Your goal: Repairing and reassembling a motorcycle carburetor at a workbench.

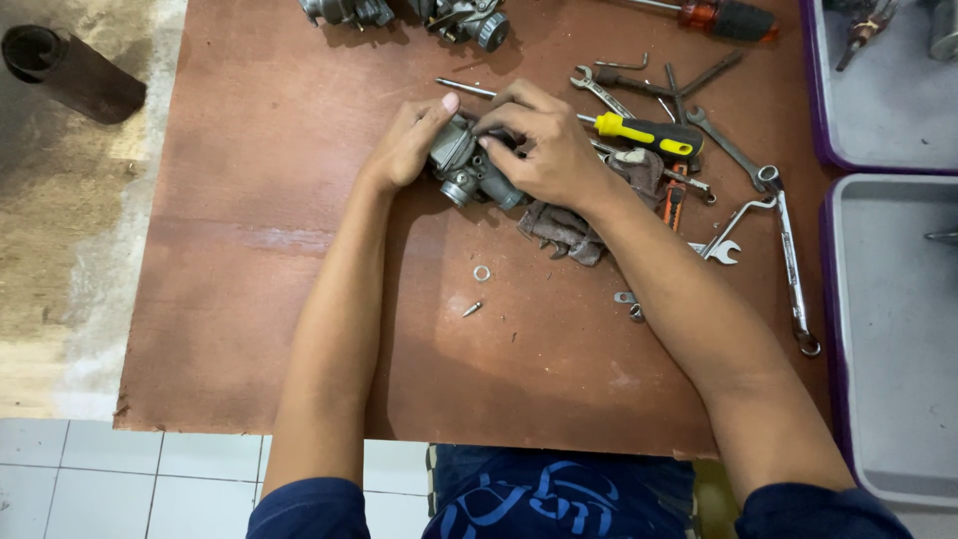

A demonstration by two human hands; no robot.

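Carburettor body [467,165]: grey cast metal, at 12 o'clock from bench centre, gripped between both hands, lower end resting on or just above the brown bench [259,250]; contact not discernible.

Left hand [407,140]: closed around the carburettor's 9 o'clock side, thumb extended along the top edge, palm against the casting.

Right hand [544,145]: curled over the carburettor's 3 o'clock side, fingertips pressed on the upper face. Anything small pinched under the fingertips: cannot tell.

Surrounding items, referenced to the carburettor:
- 3 o'clock: yellow-and-black screwdriver [649,135], shaft passing behind the right hand, tip emerging at 11 o'clock.
- 4 o'clock: crumpled grey rag [564,228], partly beneath the right wrist.
- 3 to 4 o'clock, farther out: several open-end and ring spanners [793,269], loosely scattered, some overlapping; a small orange utility knife [675,203] just beside the rag.
- 6 o'clock: small metal washer [482,272], with a short screw [472,308] just below, both well apart from the hands.
- 5 o'clock: small metal clip [629,302] beside the right forearm.
- 12 o'clock, bench far edge: two further carburettor assemblies [469,18].
- 1 o'clock: orange-and-black screwdriver [723,17].
- 3 o'clock, off the bench edge: grey trays with purple rims [833,299].
- 9 o'clock, on the floor: dark cylindrical pipe [70,72].
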